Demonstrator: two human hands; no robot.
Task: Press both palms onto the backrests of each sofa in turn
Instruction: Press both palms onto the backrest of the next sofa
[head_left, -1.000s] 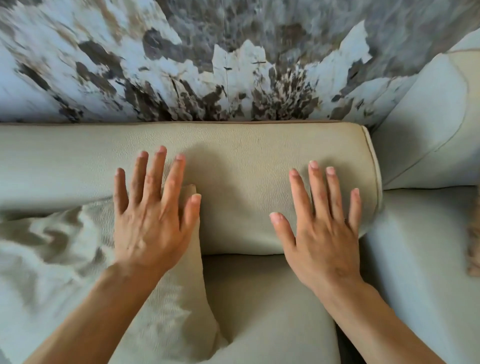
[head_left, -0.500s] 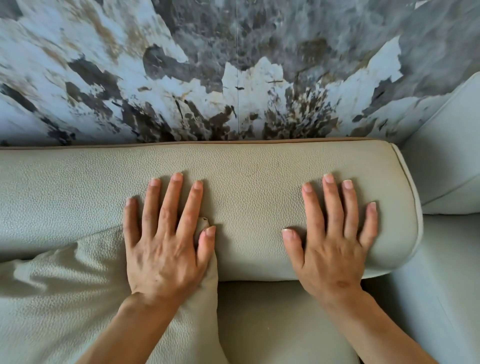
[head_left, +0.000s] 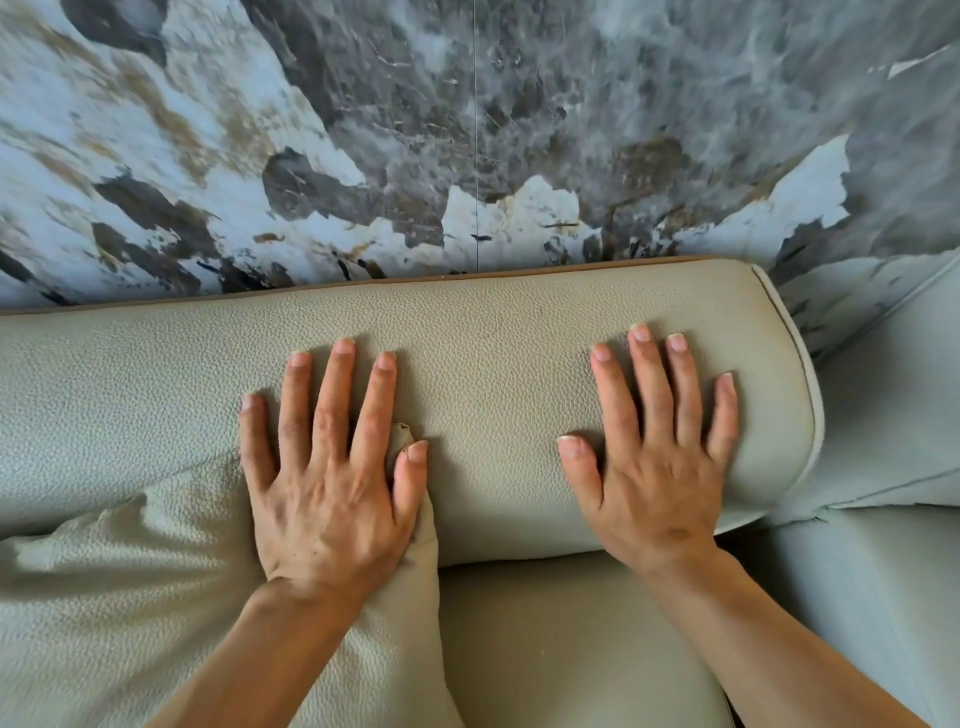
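Marbled wall (head_left: 467, 130), beige backrest (head_left: 493, 374), left hand (head_left: 327, 499), right hand (head_left: 654, 483) flat, fingers apart

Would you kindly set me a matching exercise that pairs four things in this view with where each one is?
Things:
1. left hand
2. right hand
3. marbled wall
4. second sofa

Places:
A. behind the backrest, filling the top of the view
B. flat on the backrest near its piped end
C. at the far right, past the backrest's end
D. partly on a loose cushion, fingers on the backrest

Pairs: 1-D, 2-B, 3-A, 4-C
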